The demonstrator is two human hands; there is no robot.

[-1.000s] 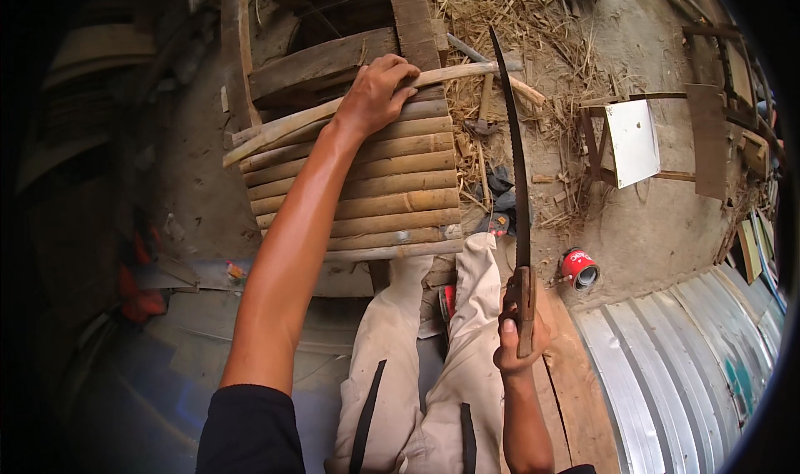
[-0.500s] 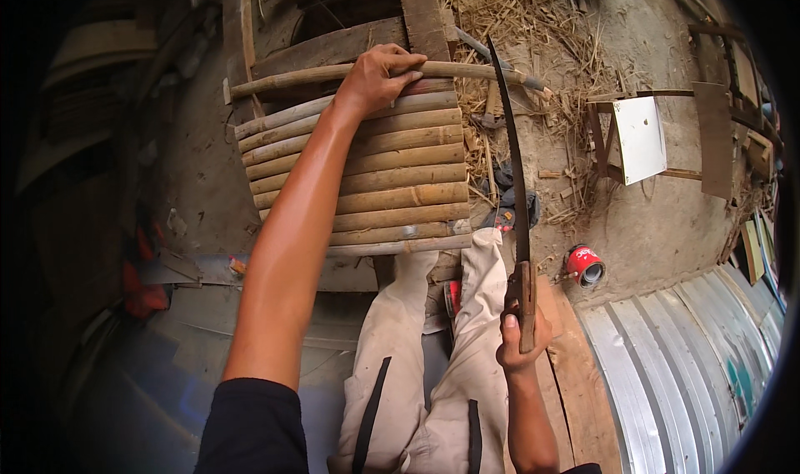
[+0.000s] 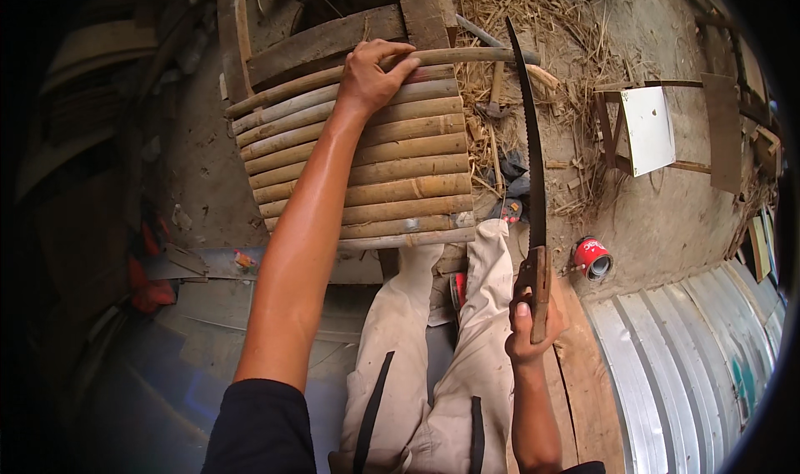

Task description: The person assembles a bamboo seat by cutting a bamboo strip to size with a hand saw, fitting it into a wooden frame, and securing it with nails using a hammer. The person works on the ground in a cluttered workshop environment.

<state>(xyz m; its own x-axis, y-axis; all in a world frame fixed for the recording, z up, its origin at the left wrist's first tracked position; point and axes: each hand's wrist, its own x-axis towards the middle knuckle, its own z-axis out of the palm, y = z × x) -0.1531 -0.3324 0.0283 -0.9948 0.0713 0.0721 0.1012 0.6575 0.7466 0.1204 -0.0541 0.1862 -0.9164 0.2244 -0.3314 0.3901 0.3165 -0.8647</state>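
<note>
Head view: from my remote seat I look down on two bare arms, one to each side of beige trousers. My left grip is closed, thumb and forefinger pinching a slightly bowed bamboo pole. That pole lies along the far edge of a row of bamboo slats, slanting from a wooden frame on the left to just beyond the slats on the right.

My right grip wraps the wooden handle of a handsaw, thumb along its side. I hold the blade pointing away from the body, teeth facing left. Its upper part crosses in front of the pole's right end; I cannot tell whether the two touch.

Past the slats, I make out a hammer among straw-coloured shavings on the ground. A red can lies to the right of the saw, near a corrugated metal sheet. Farther out, a white panel rests against a small wooden structure.
</note>
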